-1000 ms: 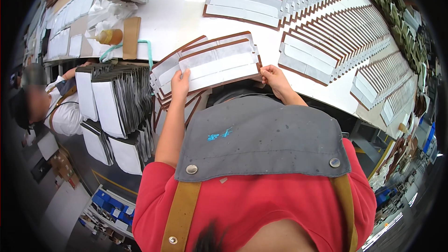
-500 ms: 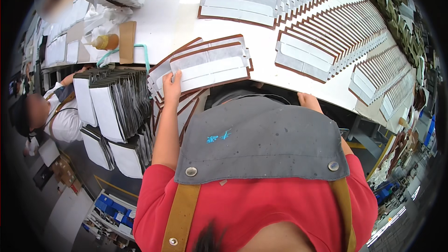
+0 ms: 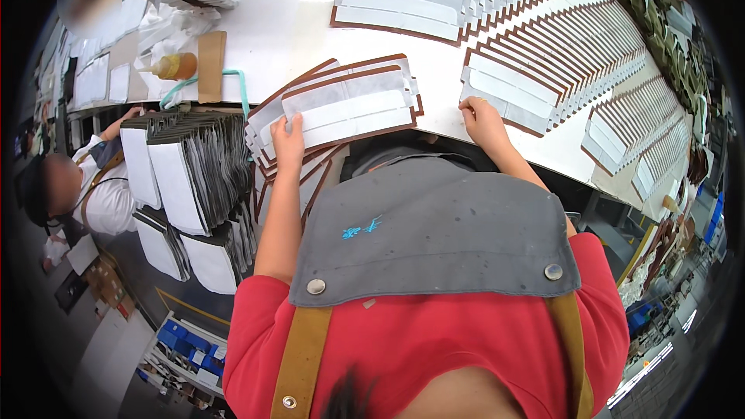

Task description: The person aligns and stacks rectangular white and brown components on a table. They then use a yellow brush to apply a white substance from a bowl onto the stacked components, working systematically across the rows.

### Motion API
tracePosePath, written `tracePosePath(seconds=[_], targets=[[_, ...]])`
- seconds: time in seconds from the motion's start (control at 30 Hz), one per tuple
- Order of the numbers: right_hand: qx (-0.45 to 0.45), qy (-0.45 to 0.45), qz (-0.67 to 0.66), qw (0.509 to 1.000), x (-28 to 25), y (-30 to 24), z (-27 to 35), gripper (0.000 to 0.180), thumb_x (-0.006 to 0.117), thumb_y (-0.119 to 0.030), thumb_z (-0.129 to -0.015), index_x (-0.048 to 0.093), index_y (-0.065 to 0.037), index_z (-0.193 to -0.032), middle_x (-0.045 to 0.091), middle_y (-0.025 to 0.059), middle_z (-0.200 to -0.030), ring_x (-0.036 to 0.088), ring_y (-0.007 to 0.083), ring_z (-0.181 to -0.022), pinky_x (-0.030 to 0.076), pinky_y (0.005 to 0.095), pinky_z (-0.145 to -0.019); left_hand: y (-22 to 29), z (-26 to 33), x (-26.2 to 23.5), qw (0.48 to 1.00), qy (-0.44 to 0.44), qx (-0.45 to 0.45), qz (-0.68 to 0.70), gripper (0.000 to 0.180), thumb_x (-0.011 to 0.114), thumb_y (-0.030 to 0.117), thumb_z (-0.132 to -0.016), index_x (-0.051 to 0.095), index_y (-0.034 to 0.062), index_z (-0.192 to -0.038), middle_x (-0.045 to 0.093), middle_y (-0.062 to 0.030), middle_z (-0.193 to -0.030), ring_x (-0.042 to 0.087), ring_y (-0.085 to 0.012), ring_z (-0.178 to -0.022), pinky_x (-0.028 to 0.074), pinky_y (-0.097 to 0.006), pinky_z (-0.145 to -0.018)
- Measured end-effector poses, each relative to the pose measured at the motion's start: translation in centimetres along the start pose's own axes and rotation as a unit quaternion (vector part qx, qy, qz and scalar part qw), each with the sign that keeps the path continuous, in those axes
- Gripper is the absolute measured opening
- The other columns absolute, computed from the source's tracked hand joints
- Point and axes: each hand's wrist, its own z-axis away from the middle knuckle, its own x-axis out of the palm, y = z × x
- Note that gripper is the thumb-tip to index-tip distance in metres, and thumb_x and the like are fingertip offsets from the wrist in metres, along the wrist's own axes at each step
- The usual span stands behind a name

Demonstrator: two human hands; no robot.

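We have the top panel, white and grey with a brown edge, left of centre in the frame, over a fanned pile of similar panels. Our left hand grasps the top panel near its lower left corner, thumb on the upper face; the fingers beneath are hidden from us. Our right hand, right of centre, hovers by the near edge of the white table, its fingers curled toward the thumb; we cannot tell whether it holds anything. Just beside it, overlapping rows of panels spread over the upper right of the frame. Below the pile, we see more brown-edged pieces on either side of our left forearm. Farther left, we find stacks of black and white pieces, and above them a bottle of amber liquid beside a brown strip. At the left edge is a co-worker in a white top, and at the lower left we see blue bins
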Motion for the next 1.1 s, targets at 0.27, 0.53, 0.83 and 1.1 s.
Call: tracePosePath(seconds=[0.27, 0.53, 0.83, 1.1], targets=[[-0.083, -0.013, 0.084, 0.993, 2.1, 3.6, 2.3, 0.008, 0.053, -0.007, -0.078, 0.048, 0.0, -0.081, 0.05, 0.0173, -0.084, 0.053, 0.0347, -0.075, 0.045, 0.0398, -0.065, -0.1, 0.3, 0.3, 0.999, 0.019, 0.031, -0.027, 0.037, 0.053, 0.029, -0.085, 0.053, -0.0055, -0.099, 0.046, -0.0211, -0.103, 0.048, -0.0334, -0.096, 0.037, -0.038, -0.085], [-0.05, -0.02, -0.027, 0.998, -0.1, 2.9, 4.5, 0.009, 0.054, -0.003, -0.076, 0.048, 0.0, -0.081, 0.048, 0.0161, -0.081, 0.051, 0.0321, -0.073, 0.044, 0.0386, -0.064, -0.8, 0.3, 0.4, 0.998, 0.021, 0.04, -0.041, 0.039, 0.051, 0.029, -0.086, 0.046, -0.0059, -0.105, 0.044, -0.0212, -0.108, 0.045, -0.0338, -0.1, 0.036, -0.038, -0.088], [0.048, -0.363, 0.348, 0.863, -2.5, 7.7, 7.7, 0.021, 0.056, -0.023, -0.077, 0.063, -0.004, -0.081, 0.061, 0.0185, -0.078, 0.06, 0.0329, -0.076, 0.048, 0.0419, -0.068, -1.7, 0.6, 0.1, 0.997, 0.029, 0.047, -0.047, 0.036, 0.051, 0.024, -0.085, 0.046, -0.0051, -0.107, 0.044, -0.0209, -0.107, 0.045, -0.0346, -0.101, 0.035, -0.038, -0.089], [0.015, -0.11, 0.035, 0.993, -0.4, -1.8, -0.3, 0.025, 0.06, -0.026, -0.078, 0.051, -0.003, -0.076, 0.056, 0.0124, -0.076, 0.057, 0.0294, -0.072, 0.044, 0.0365, -0.062, -1.5, 0.0, 0.7, 0.999, 0.03, 0.008, -0.025, 0.032, 0.051, 0.024, -0.085, 0.049, -0.0048, -0.099, 0.046, -0.0196, -0.103, 0.046, -0.0322, -0.096, 0.036, -0.037, -0.086]])
